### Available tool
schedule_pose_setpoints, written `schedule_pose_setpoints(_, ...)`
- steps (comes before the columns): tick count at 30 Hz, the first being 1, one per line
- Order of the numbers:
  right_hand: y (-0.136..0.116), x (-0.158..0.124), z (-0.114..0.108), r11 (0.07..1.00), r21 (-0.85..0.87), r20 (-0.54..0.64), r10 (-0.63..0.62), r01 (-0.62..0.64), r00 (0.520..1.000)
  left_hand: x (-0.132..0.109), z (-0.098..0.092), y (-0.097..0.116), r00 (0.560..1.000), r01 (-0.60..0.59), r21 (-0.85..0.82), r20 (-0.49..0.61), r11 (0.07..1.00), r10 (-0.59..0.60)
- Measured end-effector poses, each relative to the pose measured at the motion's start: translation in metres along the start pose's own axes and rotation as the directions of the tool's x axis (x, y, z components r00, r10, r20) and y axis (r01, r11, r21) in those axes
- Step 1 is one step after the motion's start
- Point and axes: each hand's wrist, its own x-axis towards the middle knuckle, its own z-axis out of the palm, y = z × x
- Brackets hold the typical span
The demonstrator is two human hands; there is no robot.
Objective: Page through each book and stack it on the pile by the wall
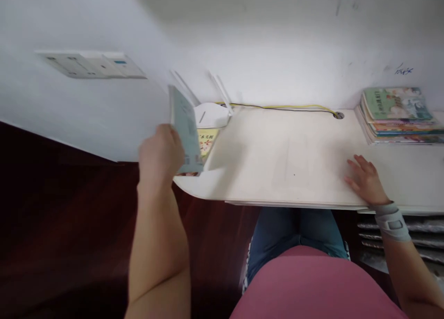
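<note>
My left hand [162, 151] grips a thin light-green book [186, 129] by its left edge, holding it tilted upright at the left end of the white desk [267, 157]. Partly hidden behind that book, a yellow-covered book [207, 141] lies on the desk in front of a white router [211, 114]. My right hand [365, 178] rests near the desk's front edge with fingers spread and nothing in them; a grey band is around its wrist. Beyond it, to the right, sits a stack of books [397, 115] with a green illustrated cover on top.
Yellow and black cables [298, 107] run along the wall from the router to a round hole [338, 115] in the desk. A socket panel [92, 64] is on the left wall. Below the desk at right are several stacked items [371, 238] with shiny edges. Dark red floor shows at left.
</note>
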Motion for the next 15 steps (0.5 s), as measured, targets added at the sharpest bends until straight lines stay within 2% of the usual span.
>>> schedule_pose_setpoints(2,-0.002,0.000,0.000,1.000,-0.019,0.054,-0.009,0.010,0.999,-0.007,0.006,0.025,0.998,-0.052,-0.165,-0.052,0.985,0.044)
schedule_pose_setpoints(4,-0.003,0.001,0.000,1.000,-0.025,0.094,-0.010,0.013,0.995,-0.026,0.031,0.060,0.998,-0.036,-0.501,0.021,0.865,0.053)
schedule_pose_setpoints(6,-0.004,0.001,0.000,1.000,-0.018,0.125,-0.013,0.015,0.992,-0.056,0.068,0.097,0.972,0.117,-0.752,0.220,0.649,0.080)
schedule_pose_setpoints(8,-0.005,0.002,0.000,1.000,-0.012,0.146,-0.011,0.013,0.989,-0.089,0.105,0.131,0.890,0.302,-0.817,0.426,0.491,0.161)
schedule_pose_setpoints(9,-0.005,0.002,-0.001,1.000,-0.013,0.156,-0.008,0.010,0.988,-0.104,0.121,0.144,0.837,0.381,-0.804,0.510,0.457,0.200)
schedule_pose_setpoints(10,-0.006,0.003,-0.002,1.000,-0.018,0.163,-0.004,0.007,0.987,-0.117,0.134,0.155,0.803,0.429,-0.787,0.557,0.443,0.213)
schedule_pose_setpoints(12,-0.007,0.004,-0.003,1.000,-0.028,0.169,0.001,0.004,0.986,-0.134,0.151,0.165,0.758,0.447,-0.750,0.607,0.487,0.239)
schedule_pose_setpoints(15,-0.009,0.005,-0.004,1.000,-0.028,0.158,-0.001,0.006,0.987,-0.139,0.163,0.159,0.773,0.312,-0.693,0.583,0.649,0.251)
